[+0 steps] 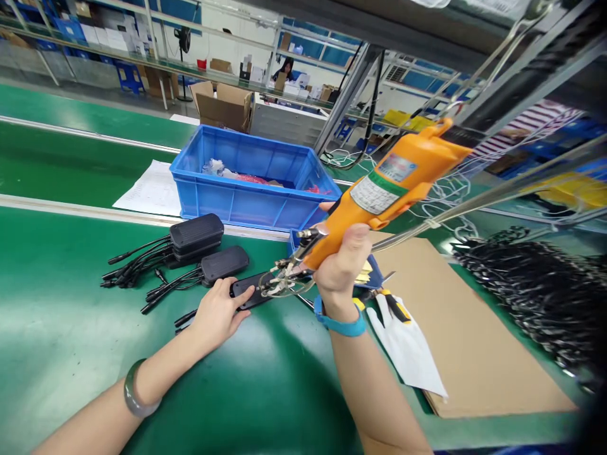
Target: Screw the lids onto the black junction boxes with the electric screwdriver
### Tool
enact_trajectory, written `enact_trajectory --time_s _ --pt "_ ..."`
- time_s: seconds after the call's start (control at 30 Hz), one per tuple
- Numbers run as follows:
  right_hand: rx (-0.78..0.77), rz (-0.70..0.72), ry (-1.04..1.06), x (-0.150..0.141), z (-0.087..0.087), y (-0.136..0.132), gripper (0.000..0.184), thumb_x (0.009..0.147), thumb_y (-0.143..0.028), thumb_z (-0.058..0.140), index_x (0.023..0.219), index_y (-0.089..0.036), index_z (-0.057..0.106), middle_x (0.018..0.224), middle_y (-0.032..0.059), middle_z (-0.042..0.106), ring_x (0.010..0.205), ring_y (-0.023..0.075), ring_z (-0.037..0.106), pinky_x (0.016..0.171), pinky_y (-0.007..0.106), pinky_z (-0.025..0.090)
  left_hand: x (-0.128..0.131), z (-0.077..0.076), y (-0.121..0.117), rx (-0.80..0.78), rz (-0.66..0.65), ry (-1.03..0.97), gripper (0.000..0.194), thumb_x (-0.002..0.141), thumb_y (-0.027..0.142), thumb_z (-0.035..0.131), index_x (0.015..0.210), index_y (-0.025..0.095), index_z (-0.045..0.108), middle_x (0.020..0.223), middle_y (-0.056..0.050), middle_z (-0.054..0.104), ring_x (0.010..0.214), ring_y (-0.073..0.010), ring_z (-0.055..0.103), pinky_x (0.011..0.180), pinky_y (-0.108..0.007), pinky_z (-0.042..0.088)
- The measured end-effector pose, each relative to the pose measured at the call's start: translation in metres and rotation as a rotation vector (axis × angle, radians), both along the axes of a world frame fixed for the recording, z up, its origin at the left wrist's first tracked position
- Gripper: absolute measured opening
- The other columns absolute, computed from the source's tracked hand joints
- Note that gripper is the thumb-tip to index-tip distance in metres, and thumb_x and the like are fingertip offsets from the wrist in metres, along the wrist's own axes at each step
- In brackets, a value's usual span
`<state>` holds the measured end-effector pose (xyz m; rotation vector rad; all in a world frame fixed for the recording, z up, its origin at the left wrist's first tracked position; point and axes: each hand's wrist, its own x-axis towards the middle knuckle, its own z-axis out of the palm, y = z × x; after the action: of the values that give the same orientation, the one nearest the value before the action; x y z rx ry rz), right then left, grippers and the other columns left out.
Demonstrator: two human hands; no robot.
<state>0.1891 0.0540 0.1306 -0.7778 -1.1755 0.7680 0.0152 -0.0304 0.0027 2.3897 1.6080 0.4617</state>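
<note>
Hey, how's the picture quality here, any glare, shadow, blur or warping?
Head view: pale glare on the green tabletop at left, darker shadow at bottom middle; head view, right side: the black pile looks smeared, with the lower corner nearly black; head view, centre: label print on the orange tool unreadable; head view overall: wide-angle stretching toward the edges.

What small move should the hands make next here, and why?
Probably ease the orange tool down onto the black case: the right hand grips the tool, whose lower end points at the case, and the left hand steadies that case.
</note>
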Motion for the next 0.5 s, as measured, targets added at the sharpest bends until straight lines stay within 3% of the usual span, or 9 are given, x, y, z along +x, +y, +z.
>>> enact_trajectory --time_s 0.13,0.3,0.4,0.5 --pt "0.066 0.010 -0.008 -0.002 -0.002 0.000 0.042 0.093 -0.053 0.040 0.091 -0.020 0.066 0.061 0.0000 0.054 0.040 0.0095 0.050 0.031 0.020 0.035 0.000 0.001 0.001 -0.006 0.001 0.002 0.044 0.085 0.031 0.067 0.128 0.026 0.063 0.123 -0.016 0.050 0.108 -0.0327 0.053 0.089 -0.048 0.052" --pt "-0.014 0.031 0.022 0.000 0.003 -0.001 0.047 0.089 -0.059 0.042 0.100 -0.019 0.064 0.060 -0.0006 0.054 0.039 0.0107 0.050 0.032 0.022 0.038 0.001 0.001 -0.002 0.000 0.001 0.001 0.045 0.085 0.031 0.067 0.130 0.026 0.061 0.121 -0.017 0.050 0.107 -0.0329 0.053 0.088 -0.048 0.053" --pt "-0.047 -0.006 0.020 0.003 0.017 -0.001 0.055 0.086 -0.065 0.044 0.104 -0.017 0.065 0.059 0.0002 0.054 0.039 0.0123 0.050 0.032 0.024 0.037 0.000 -0.002 -0.003 0.020 -0.001 -0.004 0.047 0.085 0.030 0.067 0.131 0.027 0.060 0.122 -0.016 0.049 0.106 -0.0323 0.052 0.088 -0.048 0.053" --pt "-0.011 -0.078 -0.037 0.006 0.044 -0.001 0.061 0.085 -0.068 0.043 0.103 -0.014 0.065 0.057 0.0015 0.052 0.040 0.0156 0.051 0.030 0.027 0.034 -0.001 -0.004 -0.003 0.063 -0.022 -0.025 0.049 0.085 0.028 0.066 0.133 0.026 0.058 0.123 -0.016 0.047 0.102 -0.0309 0.052 0.084 -0.047 0.054"
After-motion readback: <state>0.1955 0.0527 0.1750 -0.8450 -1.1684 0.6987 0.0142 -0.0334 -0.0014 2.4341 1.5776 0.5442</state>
